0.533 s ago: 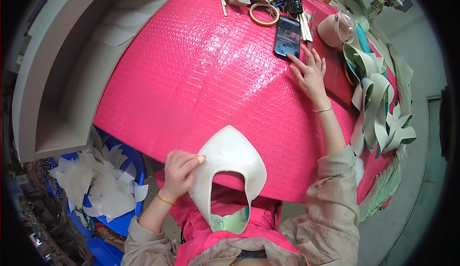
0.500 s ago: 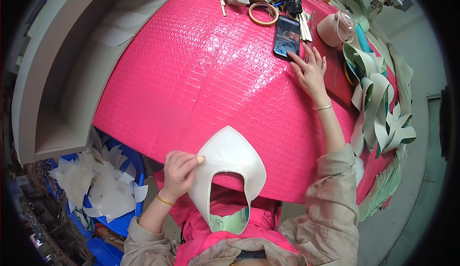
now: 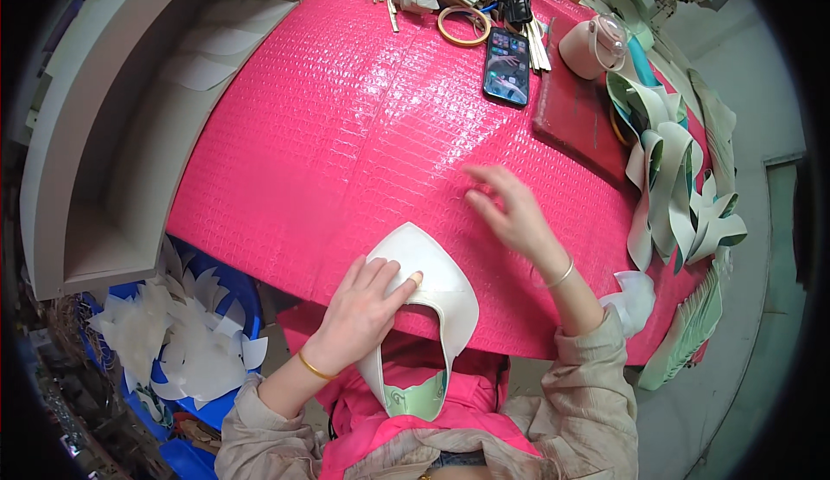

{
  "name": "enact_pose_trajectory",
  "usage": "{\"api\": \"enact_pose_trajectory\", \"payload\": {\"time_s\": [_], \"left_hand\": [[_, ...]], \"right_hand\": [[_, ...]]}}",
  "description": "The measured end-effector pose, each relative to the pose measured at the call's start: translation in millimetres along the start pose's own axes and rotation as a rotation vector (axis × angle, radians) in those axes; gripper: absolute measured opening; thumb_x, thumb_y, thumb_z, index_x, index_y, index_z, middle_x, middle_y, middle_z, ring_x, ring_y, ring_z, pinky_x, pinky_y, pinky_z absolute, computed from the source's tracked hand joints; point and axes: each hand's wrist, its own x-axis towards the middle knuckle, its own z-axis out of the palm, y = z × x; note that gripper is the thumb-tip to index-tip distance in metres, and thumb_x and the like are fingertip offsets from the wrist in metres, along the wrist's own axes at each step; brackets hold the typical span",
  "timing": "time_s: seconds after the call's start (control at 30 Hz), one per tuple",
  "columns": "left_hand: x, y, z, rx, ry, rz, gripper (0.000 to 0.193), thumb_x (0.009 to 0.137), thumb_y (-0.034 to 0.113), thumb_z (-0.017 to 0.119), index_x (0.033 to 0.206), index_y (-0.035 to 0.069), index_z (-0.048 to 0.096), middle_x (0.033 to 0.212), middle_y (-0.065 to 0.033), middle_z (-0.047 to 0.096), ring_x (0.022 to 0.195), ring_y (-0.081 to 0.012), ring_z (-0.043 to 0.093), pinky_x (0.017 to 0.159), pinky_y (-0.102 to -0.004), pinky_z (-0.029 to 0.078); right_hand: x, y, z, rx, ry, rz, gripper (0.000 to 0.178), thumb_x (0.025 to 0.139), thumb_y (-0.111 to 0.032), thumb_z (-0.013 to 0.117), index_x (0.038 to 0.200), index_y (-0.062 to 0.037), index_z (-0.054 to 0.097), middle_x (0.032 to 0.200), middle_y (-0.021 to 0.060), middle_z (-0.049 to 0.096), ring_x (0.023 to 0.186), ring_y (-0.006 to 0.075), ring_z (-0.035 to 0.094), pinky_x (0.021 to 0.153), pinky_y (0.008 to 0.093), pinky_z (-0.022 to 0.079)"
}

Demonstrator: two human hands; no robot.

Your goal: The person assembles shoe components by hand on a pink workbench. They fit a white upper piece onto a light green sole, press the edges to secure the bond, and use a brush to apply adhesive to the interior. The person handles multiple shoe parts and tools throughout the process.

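A white piece that looks like a shoe upper (image 3: 456, 300) lies at the table's near edge, its point facing away. Its U-shaped cut-out and pale green lining extend over the edge toward my lap. My left hand (image 3: 359, 309) rests on the left part of it, palm down, fingers laid flat; a tan cover wraps the thumb tip. Right of the piece, my right hand (image 3: 517, 218) hovers over the pink table cover (image 3: 294, 169), slightly blurred, fingers apart and holding nothing. Beyond it lies a phone (image 3: 507, 67) with its screen lit.
White-and-green pieces (image 3: 670, 182) pile up on the right, beside a dark red board (image 3: 575, 125) and a pink lidded cup (image 3: 592, 48). Rings (image 3: 464, 26) and strips sit at the back. A grey shelf (image 3: 112, 255) and a blue tub (image 3: 251, 307) of white cut pieces stand left.
My right hand has left the phone and come nearer, toward the white piece. My left hand has moved from pinching its left edge to lying on top. The phone's screen picture has changed.
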Motion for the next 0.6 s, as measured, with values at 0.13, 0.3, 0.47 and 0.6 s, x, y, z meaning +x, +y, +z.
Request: {"api": "enact_pose_trajectory", "payload": {"time_s": [0.13,0.3,0.47,0.6], "left_hand": [[1.3,3.9,0.9,0.026,0.115,0.03,0.049,0.063,0.0,0.059,0.111,0.008,0.057,0.104,-0.0123,0.052,0.104,-0.0301,0.049,0.092,-0.0468,0.04],[7.3,4.6,-14.9,0.035,0.181,-0.014,0.044,0.062,-0.002,0.056,0.105,0.007,0.06,0.103,-0.0102,0.056,0.103,-0.0289,0.052,0.09,-0.0466,0.042],[10.4,-0.1,-23.8,0.016,0.14,-0.058,0.043,0.062,-0.002,0.056,0.104,0.007,0.061,0.103,-0.0089,0.058,0.103,-0.0276,0.054,0.091,-0.0458,0.042],[14.4,-5.4,-19.4,-0.013,0.099,-0.071,0.045,0.062,-0.002,0.056,0.106,0.008,0.06,0.104,-0.0093,0.057,0.104,-0.0277,0.053,0.092,-0.0464,0.042]], "right_hand": [[47.1,66.4,-44.7,-0.255,0.368,-0.09,0.031,0.085,-0.022,0.058,0.111,-0.0048,0.058,0.106,0.0159,0.056,0.103,0.0324,0.05,0.091,0.039,0.038],[125.2,147.3,-87.6,-0.521,0.481,0.022,0.036,0.093,-0.04,0.04,0.123,-0.0262,0.055,0.129,0.0123,0.044,0.12,0.032,0.037,0.099,0.0439,0.029],[166.4,172.3,-92.7,-0.553,0.362,0.159,0.049,0.09,-0.06,0.027,0.113,-0.0357,0.062,0.137,0.0084,0.038,0.126,0.0316,0.028,0.105,0.0463,0.016],[180.2,176.2,-84.8,-0.505,0.389,0.196,0.056,0.088,-0.066,0.023,0.113,-0.0344,0.062,0.142,0.0075,0.033,0.13,0.0326,0.023,0.106,0.0484,0.009]]}}
